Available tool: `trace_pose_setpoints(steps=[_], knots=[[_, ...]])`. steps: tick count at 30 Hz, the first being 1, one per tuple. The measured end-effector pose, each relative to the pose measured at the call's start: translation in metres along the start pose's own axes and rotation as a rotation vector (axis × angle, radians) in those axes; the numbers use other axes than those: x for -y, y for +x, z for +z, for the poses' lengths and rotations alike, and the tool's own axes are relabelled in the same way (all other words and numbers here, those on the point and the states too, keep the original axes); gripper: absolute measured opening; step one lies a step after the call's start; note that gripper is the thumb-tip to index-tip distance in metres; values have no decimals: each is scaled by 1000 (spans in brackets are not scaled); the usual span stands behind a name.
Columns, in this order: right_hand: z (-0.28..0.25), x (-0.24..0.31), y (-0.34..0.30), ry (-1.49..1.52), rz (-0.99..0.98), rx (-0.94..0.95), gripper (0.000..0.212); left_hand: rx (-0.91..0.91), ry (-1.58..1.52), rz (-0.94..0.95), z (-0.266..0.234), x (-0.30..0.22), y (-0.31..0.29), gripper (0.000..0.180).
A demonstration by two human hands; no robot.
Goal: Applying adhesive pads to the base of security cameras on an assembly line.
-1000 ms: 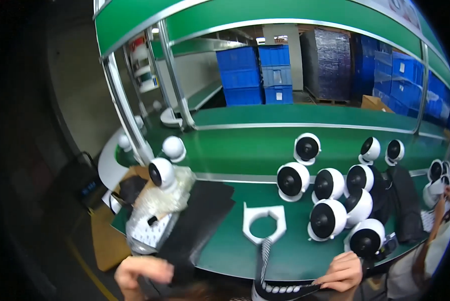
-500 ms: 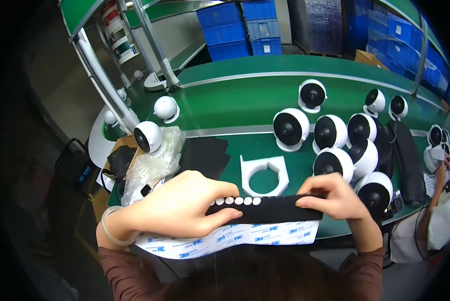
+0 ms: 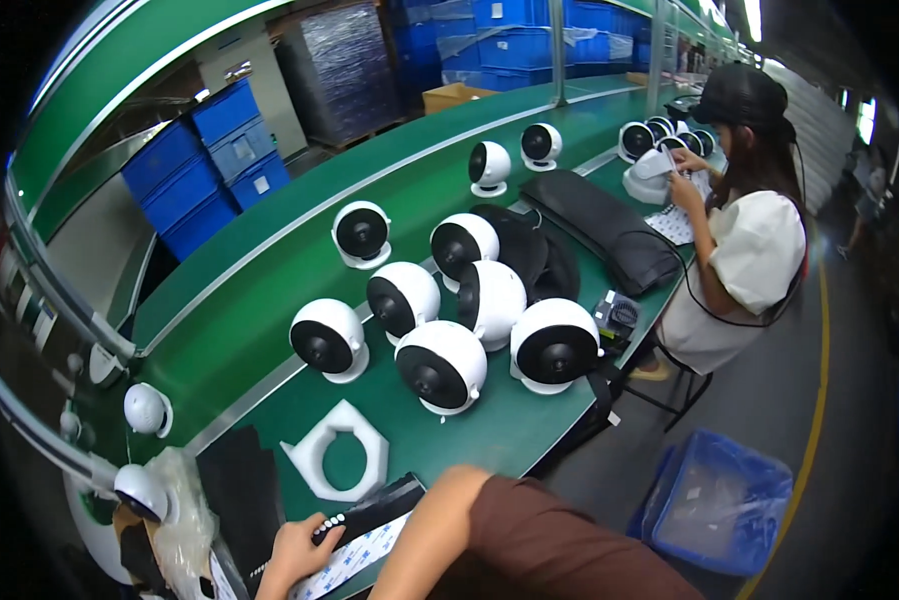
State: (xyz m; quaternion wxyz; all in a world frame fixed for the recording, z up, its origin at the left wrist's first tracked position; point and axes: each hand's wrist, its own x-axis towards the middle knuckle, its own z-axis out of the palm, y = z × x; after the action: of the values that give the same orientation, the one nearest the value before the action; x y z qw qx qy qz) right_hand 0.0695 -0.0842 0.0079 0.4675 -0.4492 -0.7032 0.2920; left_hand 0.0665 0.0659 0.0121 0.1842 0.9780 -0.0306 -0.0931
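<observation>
A black strip [image 3: 381, 508] with white dots is grasped at one end by the left hand [image 3: 297, 552], beside a white ring-shaped bracket [image 3: 310, 462] on the green surface [image 3: 499, 432]. The right hand's grip cannot be told, being out of view.

Ring [image 3: 311, 456] on tbl [image 3: 514, 432], bhd strip [image 3: 381, 506]

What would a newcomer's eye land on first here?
Probably the cluster of white balls with black fronts, standing mid-picture on the green bench. Next might come the co-worker in a white top, seated at right, and the blue bin on the floor at lower right. Near the lower edge, the left hand holds a black strip.
</observation>
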Motion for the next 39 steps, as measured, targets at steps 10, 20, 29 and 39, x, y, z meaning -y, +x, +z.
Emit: trace_pose_setpoints(steps=[10,20,29,39], knots=[[101,-61,33,505,13,187,21,68,-76,22,2,-2,10,35],[189,-70,67,1131,-52,656,32,-36,-277,256,8,17,11,15],[-124,-34,67,-190,293,-30,25,89,-258,262,26,18,6,25],[-212,-226,219,-705,210,-689,85,-312,-219,342,46,18,5,15]])
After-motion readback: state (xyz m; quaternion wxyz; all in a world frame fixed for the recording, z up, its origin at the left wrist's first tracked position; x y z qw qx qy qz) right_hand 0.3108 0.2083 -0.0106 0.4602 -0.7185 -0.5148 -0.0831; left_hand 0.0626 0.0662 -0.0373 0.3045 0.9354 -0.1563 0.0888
